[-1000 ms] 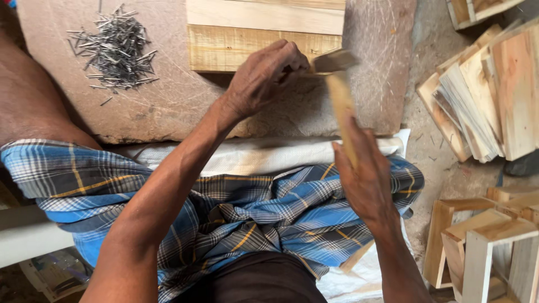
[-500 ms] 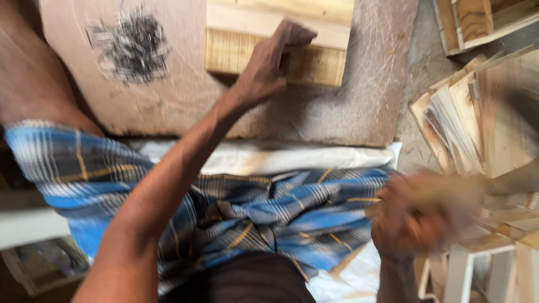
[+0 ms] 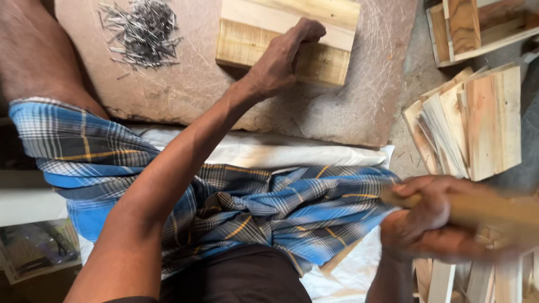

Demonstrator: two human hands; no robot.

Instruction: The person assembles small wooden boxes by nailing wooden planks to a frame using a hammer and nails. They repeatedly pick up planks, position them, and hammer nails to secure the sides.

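- Wooden block [image 3: 281, 42], made of 2 pale planks stacked with their edges stepped, lies on the scratched brown work board [image 3: 224, 95], toward its far edge.
- Left hand [image 3: 281, 62] rests on the block's near plank, fingers curled down with the tips pinched together at the seam between the 2 planks; whether a nail sits between them I cannot tell.
- Right hand [image 3: 432, 221] is off to the side, well apart from the block, fingers wrapped tight around a wooden hammer handle [image 3: 488, 207]; the handle is blurred and its head is out of view.
- A pile of loose nails [image 3: 140, 31] lies on the board's far left corner, well apart from the block.
- Progress, as a judgement: the planks are laid and held in place, no nail head shows on the visible faces, so the fastening looks barely begun, with most of it left.
- Cut wooden slats [image 3: 471, 123] are stacked on the floor to the right; more frames [image 3: 477, 25] lie beyond them.
- Packages: a flat printed packet [image 3: 33, 249] in dark, mixed colours lies at the lower left, beside the checked blue cloth [image 3: 252, 207] on the person's lap; its markings are too blurred to tell apart.
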